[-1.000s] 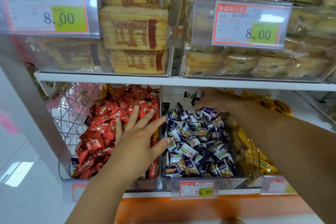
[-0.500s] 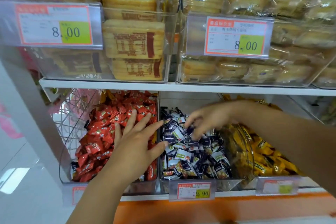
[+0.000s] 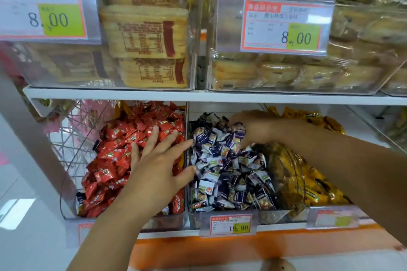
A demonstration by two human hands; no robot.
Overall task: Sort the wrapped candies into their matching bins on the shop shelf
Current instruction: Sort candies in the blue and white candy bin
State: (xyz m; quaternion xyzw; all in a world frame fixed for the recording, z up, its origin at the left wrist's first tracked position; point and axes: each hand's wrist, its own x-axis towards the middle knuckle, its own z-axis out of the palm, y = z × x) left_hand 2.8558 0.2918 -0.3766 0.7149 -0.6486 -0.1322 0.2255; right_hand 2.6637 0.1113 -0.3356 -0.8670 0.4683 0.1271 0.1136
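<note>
— What do the tags read?
— "8.00" on the upper left tag (image 3: 44,10) and the upper right tag (image 3: 286,26). "19.90" on the lower tag (image 3: 229,225), below the blue-and-white candies (image 3: 231,171).
— And the grips?
— The left grip (image 3: 154,167) lies flat, fingers spread, on the red candies (image 3: 110,160). The right grip (image 3: 255,126) curls around blue-and-white candies at the bin's back.

Shop, price tags (image 3: 286,26) on shelf (image 3: 198,95), clear bins (image 3: 189,160) of wrapped candies (image 3: 123,160), probably packaged biscuits (image 3: 143,31) above
</note>
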